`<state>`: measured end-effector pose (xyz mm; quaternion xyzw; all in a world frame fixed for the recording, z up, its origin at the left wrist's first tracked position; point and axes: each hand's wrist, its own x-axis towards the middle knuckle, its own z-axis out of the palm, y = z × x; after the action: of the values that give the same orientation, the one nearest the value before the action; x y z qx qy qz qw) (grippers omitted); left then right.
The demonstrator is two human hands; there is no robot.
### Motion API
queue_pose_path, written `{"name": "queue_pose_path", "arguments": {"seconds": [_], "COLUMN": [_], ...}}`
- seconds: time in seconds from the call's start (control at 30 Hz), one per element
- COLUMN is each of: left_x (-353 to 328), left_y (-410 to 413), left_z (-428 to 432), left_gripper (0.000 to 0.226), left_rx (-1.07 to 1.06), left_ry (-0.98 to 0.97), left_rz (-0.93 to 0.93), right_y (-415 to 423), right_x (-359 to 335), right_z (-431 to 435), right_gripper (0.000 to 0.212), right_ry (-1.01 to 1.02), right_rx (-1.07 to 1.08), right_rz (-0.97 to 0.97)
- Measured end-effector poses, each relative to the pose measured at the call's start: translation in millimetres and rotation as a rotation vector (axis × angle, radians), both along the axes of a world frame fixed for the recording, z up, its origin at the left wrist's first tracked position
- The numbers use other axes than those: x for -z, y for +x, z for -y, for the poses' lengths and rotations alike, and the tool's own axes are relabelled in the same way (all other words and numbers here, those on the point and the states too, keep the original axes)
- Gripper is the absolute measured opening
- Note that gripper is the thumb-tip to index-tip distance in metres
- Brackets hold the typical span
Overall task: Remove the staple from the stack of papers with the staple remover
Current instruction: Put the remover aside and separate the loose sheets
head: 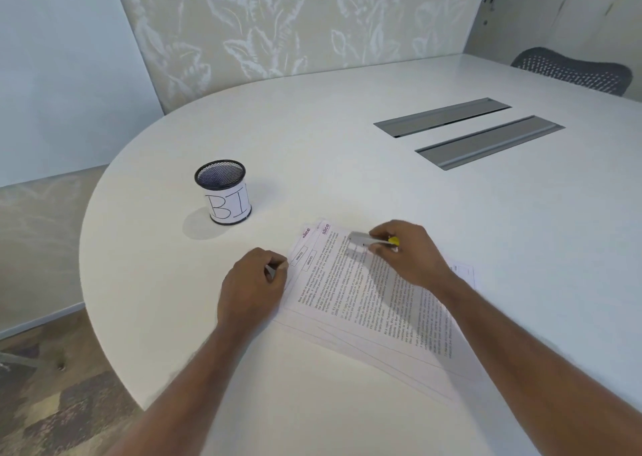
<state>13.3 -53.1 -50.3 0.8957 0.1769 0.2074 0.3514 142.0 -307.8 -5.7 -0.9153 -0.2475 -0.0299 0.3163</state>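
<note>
A stack of printed papers (368,302) lies fanned on the white table (347,163), its top corners pointing away from me. My right hand (410,254) rests on the upper part of the stack and grips a staple remover (364,240), a grey metal tool with a yellow end, its tip pointing left over the top sheet. My left hand (252,287) sits at the stack's left edge with its fingers curled in, the fingertips touching the paper's edge. Whether it pinches anything small I cannot tell. The staple itself is too small to make out.
A black mesh cup (224,191) with a white label stands on the table to the far left of the papers. Two grey cable hatches (486,141) are set into the table at the far right. A mesh chair back (573,69) stands beyond the table's far edge.
</note>
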Motion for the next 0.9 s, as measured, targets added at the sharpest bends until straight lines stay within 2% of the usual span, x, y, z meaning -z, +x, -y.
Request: {"name": "queue_pose_path", "arguments": {"seconds": [0.33, 0.4, 0.47, 0.53, 0.67, 0.77, 0.83, 0.9], "left_x": [-0.5, 0.0, 1.0, -0.1, 0.3, -2.6, -9.5, -21.3], "left_y": [-0.2, 0.2, 1.1, 0.4, 2.4, 6.7, 10.9, 16.7], "left_z": [0.2, -1.4, 0.0, -1.5, -3.1, -3.4, -2.5, 0.6], "left_gripper": [0.016, 0.016, 0.016, 0.015, 0.008, 0.009, 0.015, 0.022], "left_rx": [-0.003, -0.002, -0.001, -0.003, -0.056, -0.116, -0.093, -0.078], "left_ry": [0.064, 0.059, 0.053, 0.052, -0.002, -0.031, 0.006, 0.015], "left_rz": [0.005, -0.001, 0.020, 0.072, 0.141, 0.073, -0.029, -0.159], "right_y": [56.7, 57.7, 53.3, 41.7, -4.2, -41.7, -60.2, -71.6], "right_x": [11.4, 13.6, 11.5, 4.8, -5.9, 0.4, 10.2, 19.1], "right_z": [-23.0, -24.6, -20.9, -14.2, 19.1, 45.9, 55.7, 57.0], "right_gripper": [0.025, 0.029, 0.042, 0.053, 0.050, 0.049, 0.060, 0.070], "right_ry": [-0.135, -0.147, -0.150, -0.052, 0.154, -0.009, -0.168, -0.237], "right_rx": [0.132, 0.138, 0.134, 0.170, 0.237, 0.216, 0.248, 0.287], "right_rz": [0.075, 0.074, 0.052, 0.047, 0.152, 0.076, -0.015, -0.081]}}
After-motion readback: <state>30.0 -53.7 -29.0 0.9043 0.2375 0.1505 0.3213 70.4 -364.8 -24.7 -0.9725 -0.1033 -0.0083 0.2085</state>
